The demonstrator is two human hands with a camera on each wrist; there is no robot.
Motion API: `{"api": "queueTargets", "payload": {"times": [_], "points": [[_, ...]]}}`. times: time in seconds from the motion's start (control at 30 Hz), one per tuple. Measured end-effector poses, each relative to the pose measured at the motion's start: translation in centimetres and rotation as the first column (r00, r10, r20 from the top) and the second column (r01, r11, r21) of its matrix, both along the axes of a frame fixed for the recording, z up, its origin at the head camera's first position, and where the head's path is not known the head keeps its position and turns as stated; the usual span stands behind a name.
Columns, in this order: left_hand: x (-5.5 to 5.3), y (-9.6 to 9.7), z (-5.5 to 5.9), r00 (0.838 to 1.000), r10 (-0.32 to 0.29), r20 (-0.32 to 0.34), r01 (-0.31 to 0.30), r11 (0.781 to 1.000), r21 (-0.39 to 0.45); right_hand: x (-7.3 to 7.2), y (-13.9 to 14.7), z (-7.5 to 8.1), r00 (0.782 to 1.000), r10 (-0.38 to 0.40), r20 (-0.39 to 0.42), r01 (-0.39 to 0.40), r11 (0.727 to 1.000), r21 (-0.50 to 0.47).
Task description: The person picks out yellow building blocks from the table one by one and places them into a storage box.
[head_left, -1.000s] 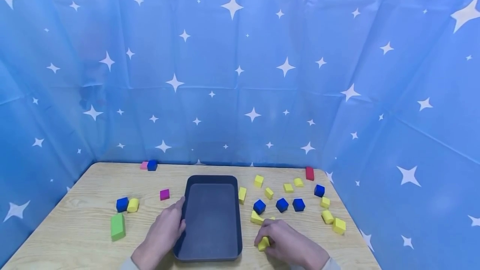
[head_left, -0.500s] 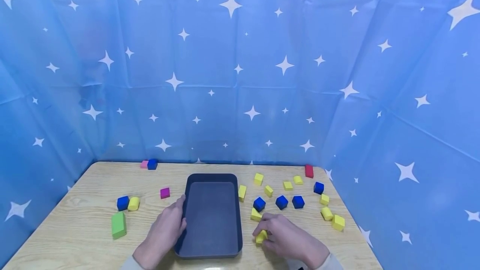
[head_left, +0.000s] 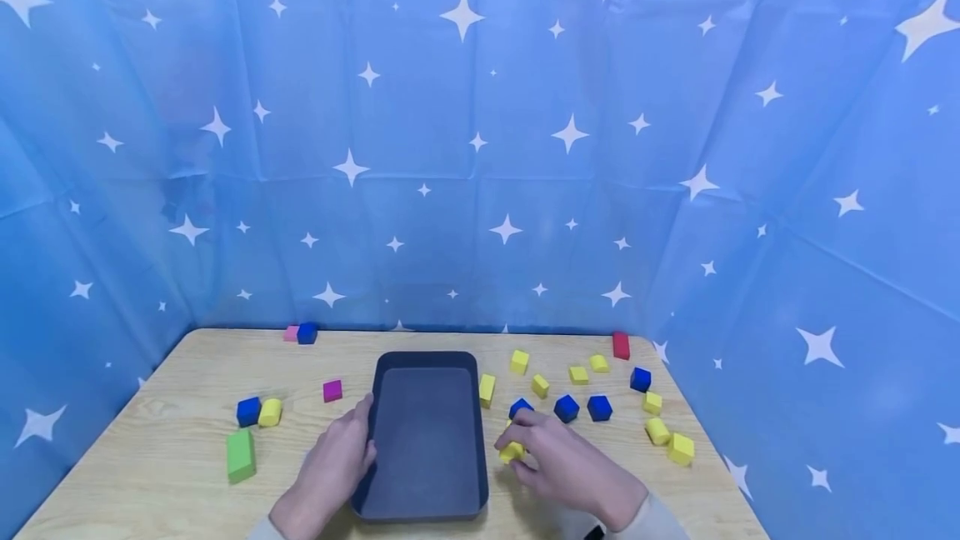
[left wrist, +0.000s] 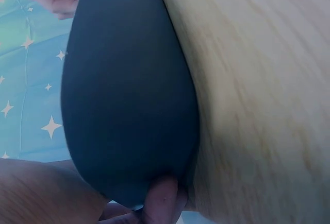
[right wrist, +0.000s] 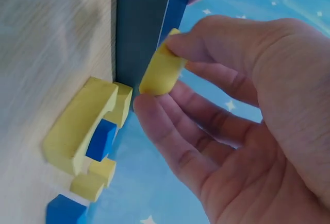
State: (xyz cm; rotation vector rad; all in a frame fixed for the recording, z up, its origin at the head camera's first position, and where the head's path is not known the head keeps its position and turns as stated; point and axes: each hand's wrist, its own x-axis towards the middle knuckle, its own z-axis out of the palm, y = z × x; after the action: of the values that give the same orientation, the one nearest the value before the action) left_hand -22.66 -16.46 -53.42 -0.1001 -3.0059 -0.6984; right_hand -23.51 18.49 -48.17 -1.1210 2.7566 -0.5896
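Note:
My left hand (head_left: 333, 461) grips the left wall of a dark, shallow rectangular tray (head_left: 427, 511). In the left wrist view a fingertip (left wrist: 162, 199) lies against the tray's dark wall (left wrist: 129, 95). To the right of the tray, my right hand (head_left: 566, 461) pinches a small yellow block (head_left: 512, 451) between thumb and fingertips. The right wrist view shows this yellow block (right wrist: 164, 69) above the tabletop, close to the tray's outer wall (right wrist: 136, 33). Behind it lie a longer yellow block (right wrist: 77, 126) and a blue cube (right wrist: 102, 140). My right hand partly hides them in the head view.
Several yellow blocks, such as a cube (head_left: 681, 449), and blue cubes (head_left: 600, 408) are spread to the right. A red block (head_left: 621, 346) lies at the back right. Left of the tray are green (head_left: 241, 456), magenta (head_left: 332, 391), blue and yellow blocks. A starry curtain (head_left: 420, 123) hangs behind.
My right hand has moved forward, away from the table's front edge, with the yellow block between its fingers. The left hand and the tray have stayed in place.

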Motion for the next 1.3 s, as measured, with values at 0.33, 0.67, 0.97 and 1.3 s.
{"api": "queueTargets", "payload": {"times": [0.33,0.67,0.97,1.3], "points": [[0.4,0.0,-0.2,0.999,0.000,-0.037,0.000,1.000,-0.002,-1.1,-2.8,1.0,0.997,-0.026,-0.078,0.029,0.999,0.037],[0.5,0.1,-0.2,0.998,-0.010,-0.061,0.009,1.000,-0.014,-3.2,-6.8,1.1,0.996,0.075,-0.051,-0.072,0.995,0.062],[0.6,0.0,-0.3,0.996,-0.020,-0.086,0.019,1.000,-0.014,-5.0,-10.2,1.3,0.985,0.144,-0.098,-0.128,0.980,0.151],[0.7,-0.2,-0.2,0.996,-0.018,-0.083,0.019,1.000,0.014,-5.9,-13.1,0.2,0.975,0.200,-0.096,-0.172,0.955,0.241]]}}
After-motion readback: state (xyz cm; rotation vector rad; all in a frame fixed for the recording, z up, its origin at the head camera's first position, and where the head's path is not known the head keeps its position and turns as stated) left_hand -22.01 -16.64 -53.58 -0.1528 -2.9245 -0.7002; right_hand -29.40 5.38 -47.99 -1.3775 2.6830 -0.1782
